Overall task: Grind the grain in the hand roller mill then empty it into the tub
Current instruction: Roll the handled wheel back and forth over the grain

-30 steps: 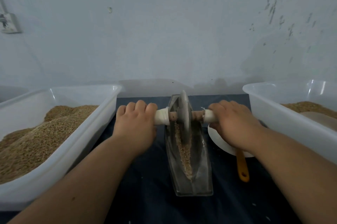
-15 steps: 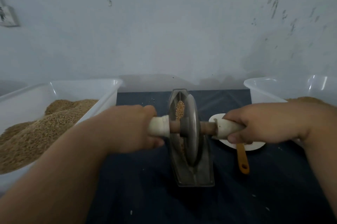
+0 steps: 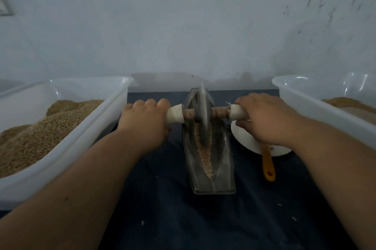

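Head view: grey boat-shaped mill trough (image 3: 211,166), long axis running away from the viewer, is set between two tubs; crushed grain (image 3: 204,154) lies along it. Disc wheel (image 3: 203,113) stands upright, axle crosswise, gripped by closed left hand (image 3: 145,123) and right hand (image 3: 264,121).

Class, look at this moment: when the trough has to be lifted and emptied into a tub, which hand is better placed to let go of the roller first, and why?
Probably the left hand: nothing lies between it and the trough. The right hand hangs over the white dish.
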A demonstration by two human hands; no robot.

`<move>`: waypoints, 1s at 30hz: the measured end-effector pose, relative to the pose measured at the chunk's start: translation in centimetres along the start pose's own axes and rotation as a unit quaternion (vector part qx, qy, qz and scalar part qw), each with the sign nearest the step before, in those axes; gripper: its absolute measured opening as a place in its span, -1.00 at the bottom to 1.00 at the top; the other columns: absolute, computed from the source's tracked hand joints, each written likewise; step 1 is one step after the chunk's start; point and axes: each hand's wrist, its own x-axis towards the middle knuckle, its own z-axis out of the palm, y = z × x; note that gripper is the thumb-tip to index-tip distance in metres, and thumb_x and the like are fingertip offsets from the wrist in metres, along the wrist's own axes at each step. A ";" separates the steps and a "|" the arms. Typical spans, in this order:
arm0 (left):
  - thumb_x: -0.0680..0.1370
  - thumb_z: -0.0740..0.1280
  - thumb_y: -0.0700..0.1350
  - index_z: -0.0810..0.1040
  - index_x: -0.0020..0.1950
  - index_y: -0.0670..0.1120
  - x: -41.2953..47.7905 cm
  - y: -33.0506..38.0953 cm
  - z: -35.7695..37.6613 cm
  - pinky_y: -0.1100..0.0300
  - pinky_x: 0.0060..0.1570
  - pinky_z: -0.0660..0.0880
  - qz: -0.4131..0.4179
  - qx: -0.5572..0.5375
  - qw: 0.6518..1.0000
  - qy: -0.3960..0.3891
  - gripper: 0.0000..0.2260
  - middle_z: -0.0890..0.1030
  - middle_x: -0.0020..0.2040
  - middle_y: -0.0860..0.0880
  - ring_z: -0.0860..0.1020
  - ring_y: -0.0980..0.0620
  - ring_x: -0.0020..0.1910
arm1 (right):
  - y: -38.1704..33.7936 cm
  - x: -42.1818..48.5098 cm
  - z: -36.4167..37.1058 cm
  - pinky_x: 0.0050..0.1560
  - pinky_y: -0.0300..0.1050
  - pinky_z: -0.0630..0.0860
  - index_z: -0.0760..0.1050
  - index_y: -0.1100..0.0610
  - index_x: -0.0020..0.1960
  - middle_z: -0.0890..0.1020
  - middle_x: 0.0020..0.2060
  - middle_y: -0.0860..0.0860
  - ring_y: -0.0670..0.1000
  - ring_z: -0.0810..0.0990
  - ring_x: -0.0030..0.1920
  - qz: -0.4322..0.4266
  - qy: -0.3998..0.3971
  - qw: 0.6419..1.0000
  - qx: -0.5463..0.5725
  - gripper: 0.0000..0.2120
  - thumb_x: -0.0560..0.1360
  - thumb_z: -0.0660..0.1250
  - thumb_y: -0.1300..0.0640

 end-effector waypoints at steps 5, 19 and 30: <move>0.41 0.37 0.23 0.32 -0.15 0.11 -0.9 -0.6 -3.9 0.12 -0.23 0.49 0.036 -0.039 0.986 -0.157 -0.70 0.52 -0.25 0.11 0.50 0.14 -0.28 | -0.4 -2.2 -5.9 -0.14 -0.19 0.47 0.46 -0.20 0.03 0.61 -0.18 -0.15 -0.17 0.57 -0.16 0.006 -0.240 0.962 0.130 -0.81 0.48 0.35 -0.22; 0.54 0.14 0.29 0.38 0.29 0.00 -0.7 0.1 -1.0 -0.05 0.10 0.32 0.037 0.052 0.998 0.024 -0.53 0.47 0.15 -0.06 0.45 -0.15 0.11 | 0.1 -0.3 -0.9 -0.10 -0.05 0.45 0.46 -0.07 0.10 0.55 -0.05 -0.05 -0.03 0.51 -0.10 0.057 -0.103 0.990 0.080 -0.78 0.53 0.36 -0.13; 0.45 0.33 0.31 0.36 0.12 0.08 -0.4 -0.4 -1.4 0.02 -0.02 0.44 0.003 -0.009 0.999 -0.048 -0.59 0.55 0.04 0.01 0.54 -0.07 -0.01 | 0.1 -0.5 -1.0 -0.07 -0.02 0.46 0.41 -0.12 0.09 0.53 -0.04 -0.09 -0.04 0.49 -0.08 0.022 -0.054 0.997 0.041 -0.73 0.49 0.36 -0.21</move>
